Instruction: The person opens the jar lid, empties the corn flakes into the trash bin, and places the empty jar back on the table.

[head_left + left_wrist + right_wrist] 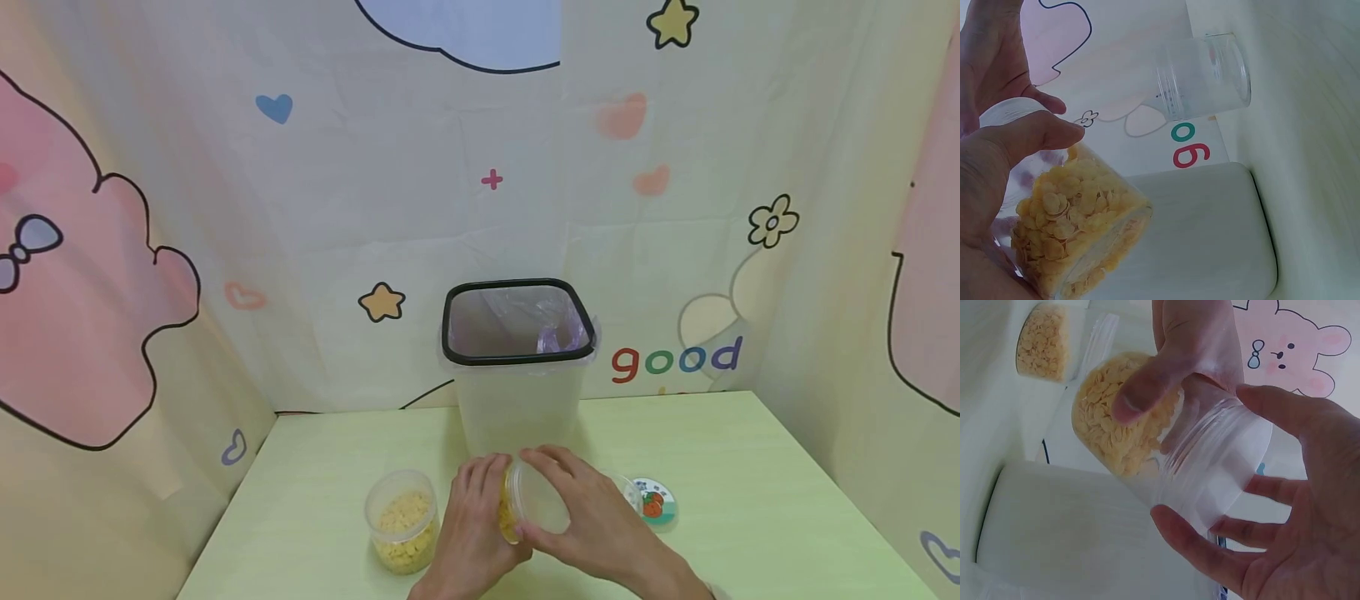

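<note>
L hand (474, 523) is clamped round the body of the held jar (510, 507), part-full w/ yellow flakes (1107, 419); R hand (592, 527) has thumb & fingertips gripping the far end, at what looks like a clear lid (543, 500). In head view the held jar is low, approx 6 o'clock, tilted nearly on its side, lid end twd 3, nearer the person than the bin (517, 408), which stands at 12 o'clock from it. 2nd jar (406, 546), also w/ flakes, stands on the table (337, 450) at abt 9; clear jar (1204, 78) and printed disc (656, 502) are at abt 3.

Step in hand, prob.: working the lid. Can't tell if it's going on or coming off. Next move calls for a steady L hold, no hard squeeze, a turn or pull from R, & jar tipped more upright so nothing spills.
</note>
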`<state>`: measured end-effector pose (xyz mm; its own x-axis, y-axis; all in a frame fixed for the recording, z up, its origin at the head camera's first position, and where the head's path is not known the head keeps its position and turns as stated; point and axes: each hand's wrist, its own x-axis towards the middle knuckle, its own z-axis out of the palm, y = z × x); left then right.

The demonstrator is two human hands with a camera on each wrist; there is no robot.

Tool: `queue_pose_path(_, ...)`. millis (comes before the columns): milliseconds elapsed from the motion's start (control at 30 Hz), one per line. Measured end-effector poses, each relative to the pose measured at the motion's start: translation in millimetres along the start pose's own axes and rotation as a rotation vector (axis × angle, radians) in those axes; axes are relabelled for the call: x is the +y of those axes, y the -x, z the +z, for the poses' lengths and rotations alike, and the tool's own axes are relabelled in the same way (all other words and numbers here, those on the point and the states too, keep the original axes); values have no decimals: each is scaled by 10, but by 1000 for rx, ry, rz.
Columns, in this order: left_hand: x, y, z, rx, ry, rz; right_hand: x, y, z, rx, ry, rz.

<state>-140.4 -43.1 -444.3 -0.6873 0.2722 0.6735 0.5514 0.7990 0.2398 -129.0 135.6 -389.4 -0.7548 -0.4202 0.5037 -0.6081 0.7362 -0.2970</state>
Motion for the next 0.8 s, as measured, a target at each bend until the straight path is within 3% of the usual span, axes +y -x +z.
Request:
queue_pose_path(333,-31,26,4,-34,34,-28,95,7,-23,-15,11,-201)
queue_pose_path(800,-43,37,-3,-26,28,-31,104,-1,-37,-96,-23,-229)
